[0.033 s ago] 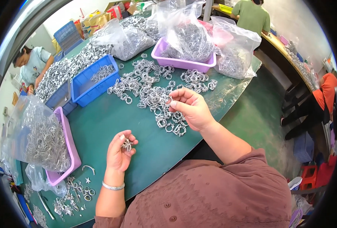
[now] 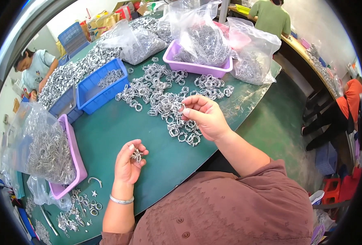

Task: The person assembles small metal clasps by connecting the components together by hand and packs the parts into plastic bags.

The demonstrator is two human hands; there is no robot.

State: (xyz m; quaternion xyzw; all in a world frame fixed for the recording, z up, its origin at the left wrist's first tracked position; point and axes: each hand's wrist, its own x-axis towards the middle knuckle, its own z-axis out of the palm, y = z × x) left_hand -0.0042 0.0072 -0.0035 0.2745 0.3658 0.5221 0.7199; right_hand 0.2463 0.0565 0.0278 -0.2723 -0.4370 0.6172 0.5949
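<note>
My left hand (image 2: 126,166) is half curled around a few small silver metal rings (image 2: 136,155), which show between the thumb and fingers. Over the near right side of the loose pile, my right hand (image 2: 208,120) pinches one silver ring (image 2: 182,108) between thumb and forefinger. Right beneath and beyond it, the pile of silver rings (image 2: 154,96) spreads across the green tabletop (image 2: 119,122). Fingers hide part of what each hand holds.
A blue bin (image 2: 97,102) with some rings stands left of the pile. Purple trays (image 2: 201,70) hold bagged rings at the back and left. Loose silver pieces (image 2: 81,206) lie at the near left. Co-workers sit or stand at the far left (image 2: 38,69) and far right.
</note>
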